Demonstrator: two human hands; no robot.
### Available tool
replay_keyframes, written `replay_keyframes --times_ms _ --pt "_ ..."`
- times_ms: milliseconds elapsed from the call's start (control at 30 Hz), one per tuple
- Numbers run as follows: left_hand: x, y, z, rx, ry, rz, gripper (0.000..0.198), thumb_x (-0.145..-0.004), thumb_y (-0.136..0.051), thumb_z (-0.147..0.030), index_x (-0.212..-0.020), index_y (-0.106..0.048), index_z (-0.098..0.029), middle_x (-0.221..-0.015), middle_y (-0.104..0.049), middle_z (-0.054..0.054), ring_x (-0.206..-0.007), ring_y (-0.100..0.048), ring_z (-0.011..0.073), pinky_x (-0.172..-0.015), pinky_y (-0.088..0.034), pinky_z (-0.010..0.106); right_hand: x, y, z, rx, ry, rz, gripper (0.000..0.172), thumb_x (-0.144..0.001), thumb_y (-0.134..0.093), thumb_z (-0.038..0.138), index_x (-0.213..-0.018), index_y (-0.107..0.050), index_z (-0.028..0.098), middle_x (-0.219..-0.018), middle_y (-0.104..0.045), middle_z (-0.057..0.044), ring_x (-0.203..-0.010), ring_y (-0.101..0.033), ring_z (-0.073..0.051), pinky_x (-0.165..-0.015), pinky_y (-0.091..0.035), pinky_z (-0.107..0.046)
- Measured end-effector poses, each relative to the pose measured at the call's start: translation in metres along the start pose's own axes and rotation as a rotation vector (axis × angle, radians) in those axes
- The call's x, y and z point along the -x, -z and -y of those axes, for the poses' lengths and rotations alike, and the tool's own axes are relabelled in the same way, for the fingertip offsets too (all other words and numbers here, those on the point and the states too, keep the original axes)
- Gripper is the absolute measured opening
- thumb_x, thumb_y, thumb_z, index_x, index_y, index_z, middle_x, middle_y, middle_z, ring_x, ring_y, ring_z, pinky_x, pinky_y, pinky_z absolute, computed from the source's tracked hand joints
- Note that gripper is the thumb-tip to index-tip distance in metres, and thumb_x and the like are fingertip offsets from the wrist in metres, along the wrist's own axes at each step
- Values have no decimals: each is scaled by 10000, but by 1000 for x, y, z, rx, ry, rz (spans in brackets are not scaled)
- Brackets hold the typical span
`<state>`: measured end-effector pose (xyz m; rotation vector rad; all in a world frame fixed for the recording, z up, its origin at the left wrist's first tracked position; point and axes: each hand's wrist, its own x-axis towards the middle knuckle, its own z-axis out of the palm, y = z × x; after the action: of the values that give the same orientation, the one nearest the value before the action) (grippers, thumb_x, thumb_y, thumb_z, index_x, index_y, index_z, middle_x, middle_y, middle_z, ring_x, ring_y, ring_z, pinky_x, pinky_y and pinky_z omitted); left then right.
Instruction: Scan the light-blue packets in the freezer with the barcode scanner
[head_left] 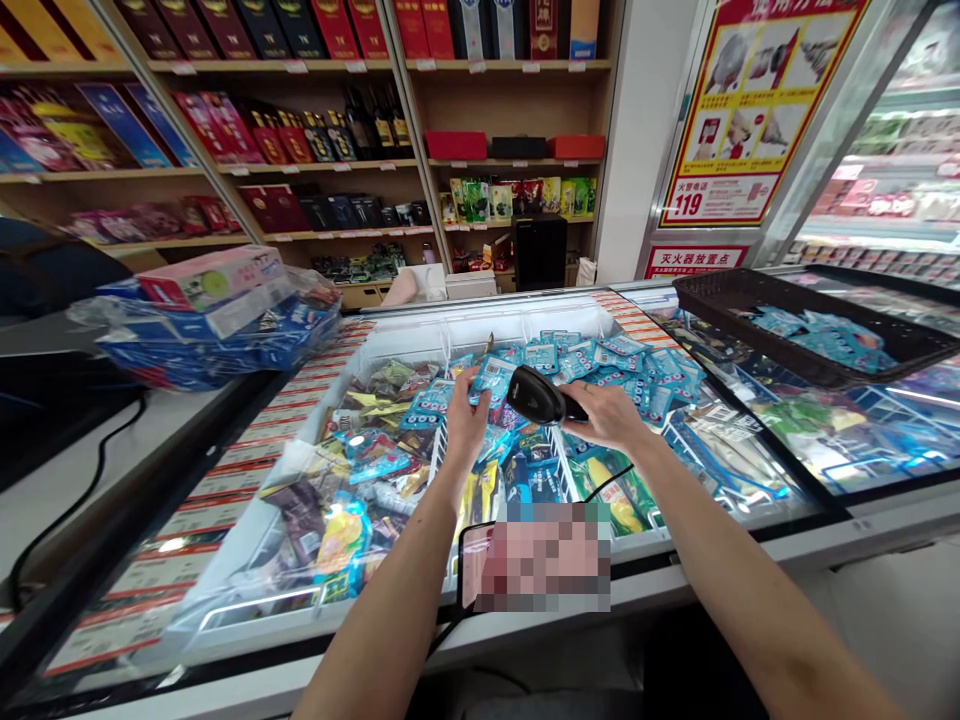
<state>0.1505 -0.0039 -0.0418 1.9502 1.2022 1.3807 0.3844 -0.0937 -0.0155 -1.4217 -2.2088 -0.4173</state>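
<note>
Well, the person's left hand [466, 420] has its grip pinched on a blue foil packet [491, 380], held between thumb and fingers just above a chest freezer [480, 335]. The right hand [604, 415] has its grip closed around the rear of a black handheld barcode scanner [536, 395], whose nose points at the packet from just beside it; whether they touch, I cannot tell. A black cable [609, 483] runs down from near the right hand. Below, more blue packets [600, 360] fill the freezer's far end, and mixed snack bags [360, 480] lie beyond a white wire divider [435, 470]. A smartphone [472, 565] stands out at the freezer's near edge, mostly hidden by a pixelated patch. To the left, a plastic-wrapped bundle of boxes [217, 320] sits on a white desk [75, 500]. To the right, a dark woven basket [795, 320] holding blue packets rests on a neighbouring freezer's glass. Wooden shelves [300, 110] of boxed liquor stand behind.
</note>
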Motion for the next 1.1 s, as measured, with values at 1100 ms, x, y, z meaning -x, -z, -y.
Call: replay_keyframes --times_ms 1100 --pt "-8 33 20 -421 40 -257 492 -812 -452 -258 -1296 -407 -182 -1197 -536 139 -1116 -492 283 -951 -371 432 1 8 -12 117 -360 -9 420 -846 -468 449 -1193 -522 218 -997 -661 -63 -849 -619 -216 -667 -399 -272"
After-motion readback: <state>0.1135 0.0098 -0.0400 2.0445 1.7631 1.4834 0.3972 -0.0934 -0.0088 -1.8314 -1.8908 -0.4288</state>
